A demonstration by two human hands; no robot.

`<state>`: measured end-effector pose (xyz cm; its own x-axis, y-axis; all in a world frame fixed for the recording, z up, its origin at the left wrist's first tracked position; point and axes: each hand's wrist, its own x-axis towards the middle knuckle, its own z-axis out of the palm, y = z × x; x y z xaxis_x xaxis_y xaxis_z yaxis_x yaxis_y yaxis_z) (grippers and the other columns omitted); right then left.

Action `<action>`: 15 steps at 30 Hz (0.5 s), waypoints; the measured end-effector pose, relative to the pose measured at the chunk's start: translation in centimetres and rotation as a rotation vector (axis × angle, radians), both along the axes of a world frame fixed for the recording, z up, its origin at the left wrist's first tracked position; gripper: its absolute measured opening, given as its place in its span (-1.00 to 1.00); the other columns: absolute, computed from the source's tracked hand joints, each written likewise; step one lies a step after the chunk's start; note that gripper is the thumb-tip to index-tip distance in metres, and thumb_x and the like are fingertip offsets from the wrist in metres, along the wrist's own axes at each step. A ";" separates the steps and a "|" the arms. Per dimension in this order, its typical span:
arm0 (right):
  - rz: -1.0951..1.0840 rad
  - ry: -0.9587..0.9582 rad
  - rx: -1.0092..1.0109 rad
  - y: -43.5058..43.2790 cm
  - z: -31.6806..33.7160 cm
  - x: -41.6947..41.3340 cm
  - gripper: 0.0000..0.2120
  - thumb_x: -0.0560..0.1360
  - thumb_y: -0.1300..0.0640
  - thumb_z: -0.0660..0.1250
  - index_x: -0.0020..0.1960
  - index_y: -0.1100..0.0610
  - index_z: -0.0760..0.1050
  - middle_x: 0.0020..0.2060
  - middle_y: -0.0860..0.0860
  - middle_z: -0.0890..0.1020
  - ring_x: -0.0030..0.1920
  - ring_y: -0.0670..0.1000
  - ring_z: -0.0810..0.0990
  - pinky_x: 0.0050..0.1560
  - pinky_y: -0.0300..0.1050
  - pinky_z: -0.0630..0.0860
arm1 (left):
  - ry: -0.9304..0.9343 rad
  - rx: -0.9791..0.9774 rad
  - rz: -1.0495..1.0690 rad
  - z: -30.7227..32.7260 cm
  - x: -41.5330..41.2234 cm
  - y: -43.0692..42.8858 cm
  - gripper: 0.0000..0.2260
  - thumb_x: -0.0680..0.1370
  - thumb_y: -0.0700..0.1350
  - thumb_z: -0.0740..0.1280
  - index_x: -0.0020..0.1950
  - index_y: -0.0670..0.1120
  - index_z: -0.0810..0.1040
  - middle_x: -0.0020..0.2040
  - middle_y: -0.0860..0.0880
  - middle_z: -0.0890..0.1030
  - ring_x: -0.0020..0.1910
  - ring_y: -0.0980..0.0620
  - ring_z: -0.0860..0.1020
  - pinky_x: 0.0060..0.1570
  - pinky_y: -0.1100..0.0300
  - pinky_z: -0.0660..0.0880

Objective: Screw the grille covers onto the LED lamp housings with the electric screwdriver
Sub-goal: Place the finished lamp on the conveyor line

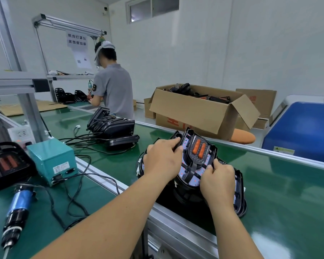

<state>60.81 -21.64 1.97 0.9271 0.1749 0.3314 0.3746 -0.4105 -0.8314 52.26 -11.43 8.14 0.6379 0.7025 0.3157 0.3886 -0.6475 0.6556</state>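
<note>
1. Black plastic lamp housing (185, 191), head view: it sits on the green surface (288, 202) straight ahead, against the near aluminium rail; the grille cover (198, 152), with two orange lenses, lies on top of it, its far end raised.
2. Left grip (162, 161): fingers curled over the cover's upper left edge; right grip (218, 182): thumb and fingers pinching the lower right rim; both hold the lamp, and neither holds a tool.
3. Electric screwdriver (17, 208): lying on the surface at far left, well apart from the housing; a teal power box (52, 159) stands just behind it.
4. Step in hand, as judged: seating and aligning the cover on the housing; fastening not yet begun; whether any screw is in place cannot be told.
5. Next move, as judged: one grip must let go and reach left for the screwdriver while the other pins the cover flat; the holes must line up first, or the cover may shift under the bit.
6. Also present: stacked lamps (112, 128) further along the surface; an open cardboard box (195, 113) beyond; another person (112, 90) working at the far end.
</note>
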 end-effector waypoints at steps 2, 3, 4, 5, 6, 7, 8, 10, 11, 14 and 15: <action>-0.002 -0.007 -0.008 0.1 0.1 0.0 -0.76 0.63 0.21 0.14 0.05 0.36 0.51 -0.05 0.16 0.38 0.02 0.28 0.48 -0.01 0.02 0.41 | 0.009 0.002 -0.015 0.1 0.0 0.2 -0.66 0.65 0.10 0.21 0.44 0.23 0.45 0.39 0.06 0.49 0.36 -0.12 0.35 0.34 -0.04 0.35; 0.000 -0.014 -0.014 0.2 0.1 0.0 -0.74 0.63 0.21 0.14 0.14 0.36 0.52 -0.03 0.16 0.37 0.07 0.29 0.48 0.03 0.03 0.41 | 0.016 0.006 -0.026 0.0 -0.1 0.2 -0.66 0.65 0.08 0.21 0.43 0.23 0.45 0.39 0.07 0.49 0.38 -0.11 0.35 0.35 -0.05 0.35; 0.001 -0.017 -0.021 0.2 0.1 0.0 -0.71 0.63 0.20 0.15 0.21 0.34 0.52 -0.01 0.16 0.38 0.10 0.28 0.48 0.05 0.03 0.41 | 0.023 0.007 -0.036 -0.1 -0.1 0.2 -0.66 0.65 0.07 0.21 0.43 0.23 0.46 0.38 0.09 0.51 0.40 -0.10 0.35 0.36 -0.05 0.35; 0.001 -0.018 -0.026 0.2 0.1 0.0 -0.68 0.64 0.19 0.15 0.28 0.33 0.50 0.01 0.15 0.38 0.10 0.27 0.48 0.06 0.02 0.41 | 0.030 0.007 -0.041 -0.2 -0.1 0.1 -0.66 0.65 0.07 0.21 0.43 0.24 0.45 0.38 0.10 0.52 0.42 -0.08 0.35 0.37 -0.04 0.34; -0.001 -0.017 -0.026 0.3 0.1 0.0 -0.66 0.64 0.18 0.14 0.31 0.33 0.49 0.02 0.14 0.37 0.09 0.25 0.47 0.07 0.01 0.42 | 0.039 0.009 -0.043 -0.3 -0.1 0.0 -0.66 0.66 0.07 0.20 0.44 0.25 0.44 0.38 0.12 0.52 0.43 -0.07 0.34 0.37 -0.02 0.31; -0.002 -0.018 -0.022 0.3 0.0 0.1 -0.66 0.64 0.18 0.14 0.32 0.33 0.48 0.01 0.12 0.36 0.07 0.24 0.46 0.08 0.01 0.42 | 0.051 0.017 -0.043 -0.4 -0.1 -0.1 -0.65 0.66 0.08 0.19 0.46 0.26 0.41 0.39 0.13 0.51 0.44 -0.07 0.32 0.35 -0.01 0.27; -0.003 -0.019 -0.018 0.2 0.0 0.1 -0.66 0.64 0.18 0.14 0.32 0.32 0.48 0.00 0.10 0.34 0.05 0.22 0.44 0.08 0.01 0.41 | 0.063 0.026 -0.044 -0.4 -0.1 -0.1 -0.64 0.67 0.08 0.18 0.47 0.26 0.38 0.41 0.14 0.49 0.45 -0.07 0.29 0.34 -0.02 0.23; -0.015 -0.017 -0.008 0.1 -0.2 0.1 -0.64 0.64 0.17 0.15 0.38 0.28 0.46 -0.01 0.07 0.32 0.02 0.16 0.41 0.05 -0.04 0.35 | 0.071 0.037 -0.047 -0.5 -0.1 -0.2 -0.62 0.67 0.09 0.16 0.50 0.26 0.33 0.42 0.14 0.47 0.45 -0.09 0.26 0.34 -0.04 0.20; -0.020 -0.019 -0.003 0.0 -0.2 0.1 -0.63 0.65 0.17 0.15 0.41 0.26 0.44 -0.01 0.06 0.31 0.03 0.15 0.40 0.03 -0.06 0.32 | 0.065 0.038 -0.050 -0.5 -0.2 -0.2 -0.62 0.67 0.09 0.16 0.51 0.26 0.33 0.43 0.14 0.47 0.45 -0.10 0.26 0.35 -0.05 0.19; -0.034 -0.041 0.025 -0.2 -0.3 -0.2 -0.63 0.63 0.19 0.18 0.41 0.25 0.45 -0.01 0.05 0.32 0.03 0.14 0.39 0.01 -0.08 0.28 | 0.018 0.042 -0.050 -0.7 -0.6 -0.2 -0.62 0.66 0.09 0.17 0.50 0.24 0.35 0.42 0.14 0.47 0.45 -0.09 0.28 0.35 -0.05 0.20; -0.036 -0.060 0.032 -0.2 -0.1 -0.4 -0.65 0.63 0.19 0.19 0.37 0.25 0.48 -0.03 0.06 0.34 0.01 0.15 0.39 0.01 -0.06 0.30 | -0.008 0.041 -0.042 -0.7 -0.8 -0.2 -0.62 0.66 0.08 0.18 0.49 0.23 0.37 0.41 0.15 0.49 0.44 -0.07 0.31 0.36 -0.05 0.21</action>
<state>60.40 -21.85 1.87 0.9111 0.1303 0.3912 0.4094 -0.3983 -0.8208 51.42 -11.59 7.45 0.6639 0.6616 0.3486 0.3554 -0.6893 0.6313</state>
